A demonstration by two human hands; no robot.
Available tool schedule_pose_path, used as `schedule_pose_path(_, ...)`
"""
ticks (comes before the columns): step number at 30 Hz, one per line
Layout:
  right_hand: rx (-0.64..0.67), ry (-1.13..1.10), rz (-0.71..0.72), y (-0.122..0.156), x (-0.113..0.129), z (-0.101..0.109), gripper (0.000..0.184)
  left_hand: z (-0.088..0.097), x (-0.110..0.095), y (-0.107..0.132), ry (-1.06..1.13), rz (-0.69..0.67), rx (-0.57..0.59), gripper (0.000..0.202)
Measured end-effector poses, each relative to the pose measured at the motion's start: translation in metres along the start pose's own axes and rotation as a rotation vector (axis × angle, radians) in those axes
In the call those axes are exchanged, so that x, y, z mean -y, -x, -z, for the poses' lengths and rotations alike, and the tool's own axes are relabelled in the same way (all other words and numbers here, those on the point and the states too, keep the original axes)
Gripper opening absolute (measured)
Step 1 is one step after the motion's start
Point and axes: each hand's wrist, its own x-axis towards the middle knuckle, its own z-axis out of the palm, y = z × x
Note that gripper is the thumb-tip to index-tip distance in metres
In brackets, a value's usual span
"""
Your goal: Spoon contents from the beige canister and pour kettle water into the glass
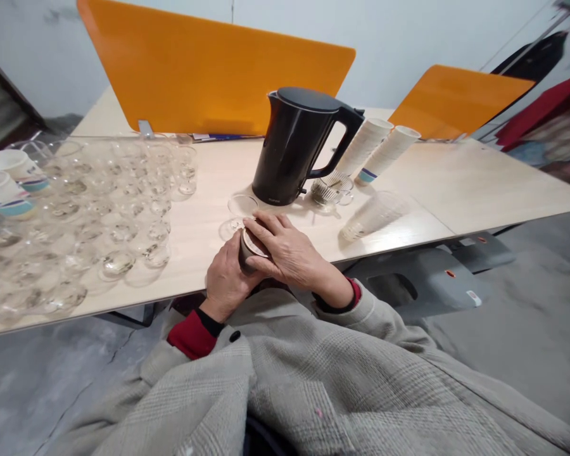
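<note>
Close to the table's front edge, my left hand (pixel 228 278) wraps round the side of a small dark brown canister (pixel 255 244) with a pale round lid. My right hand (pixel 289 250) lies over the canister's top, its fingers curled across the lid and part of the side. Both hands hide much of the canister. Just beyond them stands a clear plastic cup (pixel 242 206). A black electric kettle (pixel 285 149) sits behind that cup, its handle towards the right. Beside the kettle's base is a glass vessel with a wire-like strainer (pixel 331 188).
Many clear cups (pixel 118 259) with dark bits in the bottom crowd the left, alongside paper cups (pixel 9 166). Paper cup stacks (pixel 384 152) and a leaning clear cup stack (pixel 375 215) are on the right. Orange dividers (pixel 209 69) stand behind; grey stools (pixel 422 278) are below.
</note>
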Motion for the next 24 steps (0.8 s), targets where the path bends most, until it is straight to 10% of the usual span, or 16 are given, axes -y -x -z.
schedule_pose_path(7,-0.078,-0.101,0.001,0.004,-0.017,-0.001,0.079,0.007,0.005,0.003,-0.012,-0.018,0.039,0.094)
schedule_pose_path(13,-0.337,-0.026,-0.071,-0.004,-0.044,0.039,0.071,0.022,0.016,0.004,-0.107,-0.069,0.085,0.049)
schedule_pose_path(18,-0.405,0.084,-0.075,-0.053,-0.057,0.065,0.076,0.021,0.023,0.003,-0.151,-0.08,0.073,0.034)
schedule_pose_path(24,-0.332,0.084,-0.024,-0.129,-0.069,0.039,0.078,0.021,0.026,0.005,-0.117,-0.103,0.064,0.029)
